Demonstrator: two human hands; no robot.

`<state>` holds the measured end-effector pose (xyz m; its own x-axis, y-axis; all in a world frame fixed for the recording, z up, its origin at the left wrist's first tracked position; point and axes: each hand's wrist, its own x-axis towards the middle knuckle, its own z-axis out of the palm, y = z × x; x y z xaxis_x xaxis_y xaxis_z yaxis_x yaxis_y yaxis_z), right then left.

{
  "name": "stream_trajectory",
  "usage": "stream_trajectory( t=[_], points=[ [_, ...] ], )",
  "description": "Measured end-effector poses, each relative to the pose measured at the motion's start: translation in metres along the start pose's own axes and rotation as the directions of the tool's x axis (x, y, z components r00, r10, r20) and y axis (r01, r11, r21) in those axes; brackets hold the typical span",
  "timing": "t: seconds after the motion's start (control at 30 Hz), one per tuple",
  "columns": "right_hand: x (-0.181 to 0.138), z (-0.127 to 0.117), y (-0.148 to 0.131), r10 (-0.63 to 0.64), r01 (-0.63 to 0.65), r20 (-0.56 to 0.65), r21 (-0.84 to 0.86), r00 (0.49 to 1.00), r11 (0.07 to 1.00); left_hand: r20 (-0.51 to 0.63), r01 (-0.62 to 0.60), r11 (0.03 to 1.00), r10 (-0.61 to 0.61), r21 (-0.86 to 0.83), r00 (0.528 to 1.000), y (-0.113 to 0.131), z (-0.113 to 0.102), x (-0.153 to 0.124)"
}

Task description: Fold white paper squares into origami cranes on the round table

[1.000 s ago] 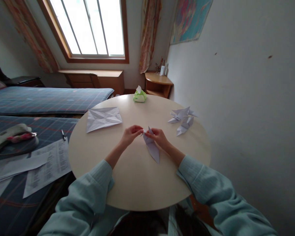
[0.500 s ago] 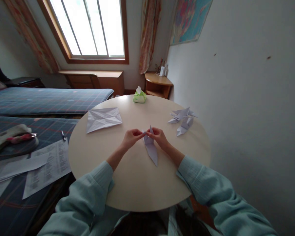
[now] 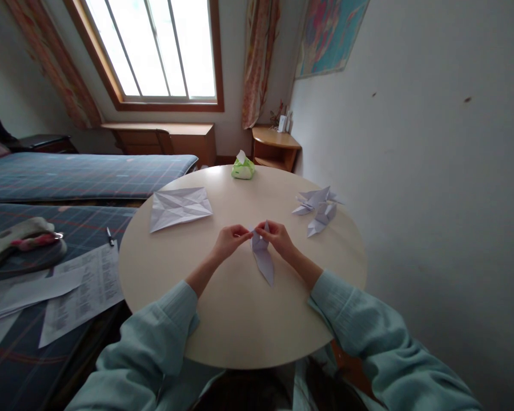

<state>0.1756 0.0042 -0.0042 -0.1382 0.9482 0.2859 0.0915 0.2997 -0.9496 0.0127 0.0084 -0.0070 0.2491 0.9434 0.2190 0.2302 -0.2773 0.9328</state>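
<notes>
A folded white paper figure [image 3: 263, 261], long and pointed at its near end, is held over the middle of the round table [image 3: 240, 337]. My left hand [image 3: 231, 240] pinches its upper left part between thumb and fingertips. On the other side, my right hand [image 3: 278, 237] pinches the upper right, where a narrow paper point rises beside the fingers. The exact folds under the fingertips are hidden. To the right lie several folded paper pieces [image 3: 323, 218] that look like origami birds. A creased white sheet [image 3: 182, 208] rests at the left of the table.
A green tissue pack [image 3: 243, 168] stands at the table's far edge. Left of the table is a bed with a plaid cover [image 3: 89, 174], printed sheets [image 3: 85, 291], a pen [image 3: 110, 236] and a pale soft pouch [image 3: 23, 242]. A white wall [image 3: 432, 188] borders the right side.
The paper's raised narrow point has shifted slightly to the right, and its near tip has moved a little up and left. Both hands keep their pinch almost in place.
</notes>
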Motion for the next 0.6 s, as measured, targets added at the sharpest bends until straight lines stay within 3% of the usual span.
stream_trajectory(
  t=[0.17, 0.33, 0.47, 0.6],
  points=[
    [-0.001, 0.0, 0.001, -0.063, 0.057, -0.075, -0.077, 0.995, 0.995, 0.086, -0.041, 0.996, 0.034, 0.076, 0.996, -0.003, 0.004, 0.0],
    [0.001, -0.003, 0.002, -0.093, 0.099, 0.049, -0.137, 0.994, 0.986, 0.034, -0.082, 0.943, 0.075, 0.321, 0.997, -0.004, 0.001, -0.001],
    [0.007, -0.015, 0.008, -0.081, 0.129, 0.198, -0.243, 0.977, 0.961, -0.005, -0.056, 0.942, 0.061, 0.331, 0.998, -0.004, -0.005, 0.001],
    [0.009, -0.019, 0.015, -0.126, 0.169, 0.146, -0.342, 0.981, 0.924, 0.02, -0.058, 0.947, 0.055, 0.315, 0.998, -0.005, -0.006, 0.003]
  ],
)
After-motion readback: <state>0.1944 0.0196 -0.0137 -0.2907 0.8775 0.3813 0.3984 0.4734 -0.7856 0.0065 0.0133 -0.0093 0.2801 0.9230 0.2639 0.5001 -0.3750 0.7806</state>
